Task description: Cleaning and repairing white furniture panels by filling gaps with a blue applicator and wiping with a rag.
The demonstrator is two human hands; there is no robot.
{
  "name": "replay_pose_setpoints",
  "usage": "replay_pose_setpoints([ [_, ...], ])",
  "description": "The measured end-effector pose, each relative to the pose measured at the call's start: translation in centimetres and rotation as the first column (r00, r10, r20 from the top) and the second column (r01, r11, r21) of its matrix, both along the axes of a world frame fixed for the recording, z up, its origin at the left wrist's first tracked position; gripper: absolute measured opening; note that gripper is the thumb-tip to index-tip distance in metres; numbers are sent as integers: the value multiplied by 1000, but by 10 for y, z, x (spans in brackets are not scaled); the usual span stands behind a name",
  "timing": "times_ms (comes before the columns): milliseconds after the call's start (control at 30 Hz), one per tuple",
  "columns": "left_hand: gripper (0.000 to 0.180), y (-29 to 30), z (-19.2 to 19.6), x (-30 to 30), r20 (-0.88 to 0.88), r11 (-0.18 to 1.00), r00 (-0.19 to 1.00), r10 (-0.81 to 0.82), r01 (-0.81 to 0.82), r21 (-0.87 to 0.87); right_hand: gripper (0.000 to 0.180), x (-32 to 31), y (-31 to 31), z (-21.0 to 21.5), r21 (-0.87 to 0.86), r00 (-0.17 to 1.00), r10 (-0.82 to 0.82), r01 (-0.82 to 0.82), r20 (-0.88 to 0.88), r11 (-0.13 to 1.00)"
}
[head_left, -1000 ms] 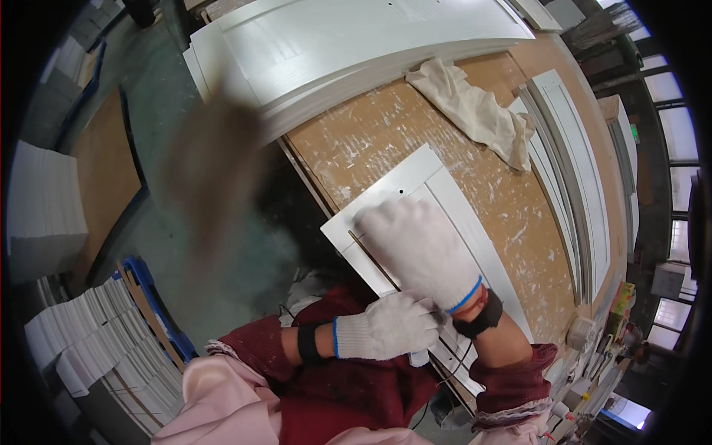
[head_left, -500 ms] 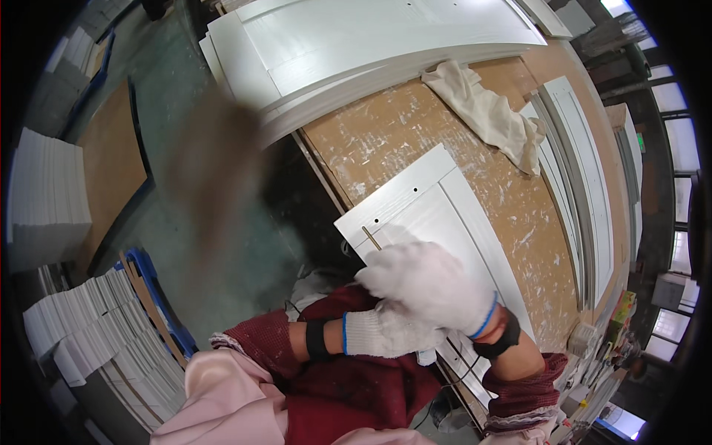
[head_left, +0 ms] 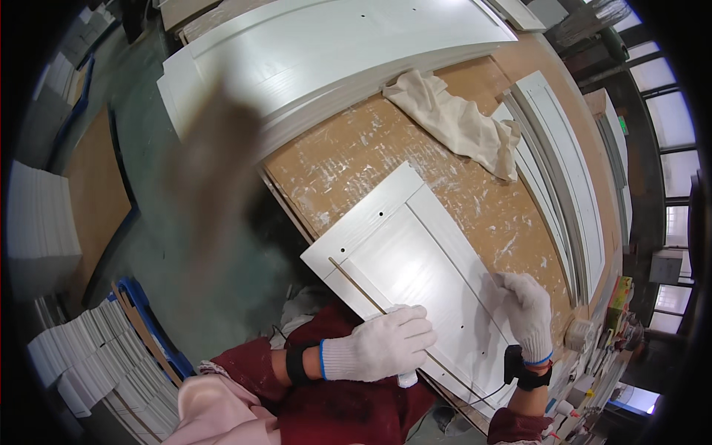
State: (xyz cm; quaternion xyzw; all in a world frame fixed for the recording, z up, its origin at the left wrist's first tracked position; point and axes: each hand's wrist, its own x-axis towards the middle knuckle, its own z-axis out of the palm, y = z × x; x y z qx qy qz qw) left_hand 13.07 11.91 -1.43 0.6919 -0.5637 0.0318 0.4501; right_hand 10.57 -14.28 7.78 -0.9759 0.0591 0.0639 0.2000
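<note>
A white framed panel with small dark holes lies tilted across the near part of the workbench. Along its left edge runs a thin brass-coloured rod. My left hand, in a white knit glove with blue trim, is closed over the rod's middle. A small white piece sticks out below that hand; its kind is hidden. My right hand, gloved the same way, is raised beside the panel's right edge, fingers loosely bent and apart. Nothing shows in it.
Large white panels are stacked at the back of the brown, paint-flecked bench. A cream cloth lies there, with narrow white panels at right. Boards stand lower left. A dark cable crosses the panel's near end.
My right hand has moved away from above my left hand to the panel's right edge. More of the panel and rod shows. The bench and panel sit further left in view.
</note>
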Motion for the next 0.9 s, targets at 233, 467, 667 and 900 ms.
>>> replay_pose_setpoints([
  [233, 13, 5, 3, -2, -18, 1000, 1000, 6, -6, 2, 34, -18, -57, -12, -175, 991, -108, 120, 79, 977],
  [467, 18, 4, 11, 4, -147, 999, 988, -39, 43, 26, 58, -61, -1, 1, -202, 929, 15, 65, 370, 977],
  [667, 45, -7, 21, -19, -636, 967, 730, -251, 158, -201, 66, -114, 99, -26, 533, 925, -132, -85, 356, 842],
  [900, 77, -62, 35, -76, -907, 803, 156, -391, 540, -253, 47, -196, 130, -36, 731, 704, -614, 199, 356, 653],
])
